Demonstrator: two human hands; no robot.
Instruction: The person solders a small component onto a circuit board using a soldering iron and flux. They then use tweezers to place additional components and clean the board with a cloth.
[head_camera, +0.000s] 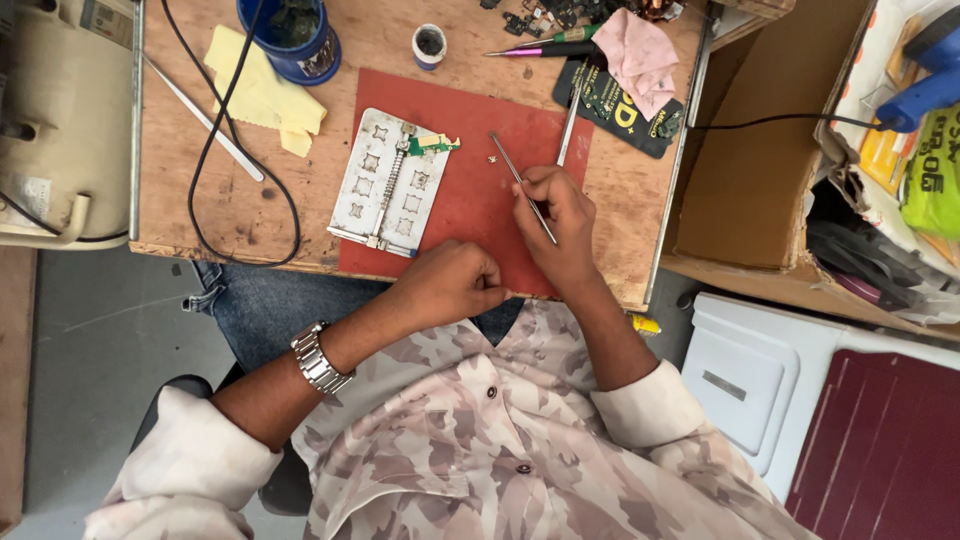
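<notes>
Wooden surface (200, 215) carries a red mat (470, 190) at frame centre. The right hand (560, 215) grips metal tweezers (522, 187), tip near a tiny component (493, 158). The left hand (455, 280) rests fisted at the mat's lower edge, beside a metal holder plate (385, 185).

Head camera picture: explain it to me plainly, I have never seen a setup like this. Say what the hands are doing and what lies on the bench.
There is no machine here, only a person's two bare hands, filmed from a camera on their head looking down at a wooden workbench. The right hand holds thin metal tweezers in its grip, tips near a tiny part on a red mat. The left hand rests closed at the mat's near edge. On the mat lies a metal holding plate clamping a small green circuit board. Behind stand a blue cup, yellow cloths and a pink rag.
</notes>
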